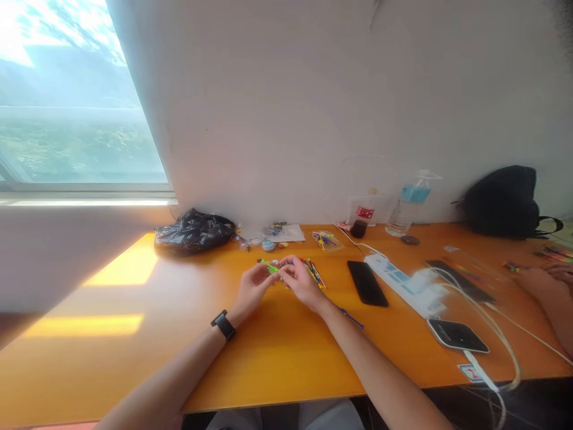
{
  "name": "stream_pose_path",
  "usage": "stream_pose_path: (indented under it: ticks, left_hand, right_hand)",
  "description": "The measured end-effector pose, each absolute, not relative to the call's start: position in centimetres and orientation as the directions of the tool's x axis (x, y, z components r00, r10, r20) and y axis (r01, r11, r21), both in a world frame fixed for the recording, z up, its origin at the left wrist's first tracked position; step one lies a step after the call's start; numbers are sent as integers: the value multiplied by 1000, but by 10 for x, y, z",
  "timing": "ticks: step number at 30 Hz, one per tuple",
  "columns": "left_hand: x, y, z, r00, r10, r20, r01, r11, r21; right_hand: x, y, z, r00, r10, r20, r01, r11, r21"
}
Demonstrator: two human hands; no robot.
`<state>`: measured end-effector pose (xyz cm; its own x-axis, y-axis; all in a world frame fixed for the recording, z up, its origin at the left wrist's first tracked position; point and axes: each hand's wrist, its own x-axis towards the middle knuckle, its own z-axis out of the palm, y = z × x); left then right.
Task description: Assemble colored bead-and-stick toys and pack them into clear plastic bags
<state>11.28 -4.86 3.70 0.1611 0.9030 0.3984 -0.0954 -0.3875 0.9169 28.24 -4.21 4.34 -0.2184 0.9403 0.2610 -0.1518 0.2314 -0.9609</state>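
Between my fingertips, over the middle of the table, is a small bright green plastic piece (270, 267), thin and long at one end. My left hand (255, 286) pinches it from the left, a dark watch (223, 325) on that wrist. From the right, my right hand (304, 283) closes on the same piece, its thumb and forefinger meeting my left fingers. Behind my hands lies a pile of small colourful plastic sticks (317, 272), partly hidden by them. A blue stick (352, 318) rests apart beside my right forearm.
A black plastic bag (194, 232) sits at the back left. To the right are a black phone (367, 283), a white power strip (403, 286) with cables, a charging device (458, 335), a water bottle (405, 209) and a black backpack (504, 203). Another person's hand (544, 286) works at far right.
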Motion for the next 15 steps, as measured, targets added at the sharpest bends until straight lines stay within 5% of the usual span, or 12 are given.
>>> stream_pose_path:
  ticks: [15]
  left_hand:
    - [109, -45, 32, 134, 921, 365, -93, -355, 930]
  right_hand:
    - [290, -30, 36, -217, 890, 402, 93, 429, -899]
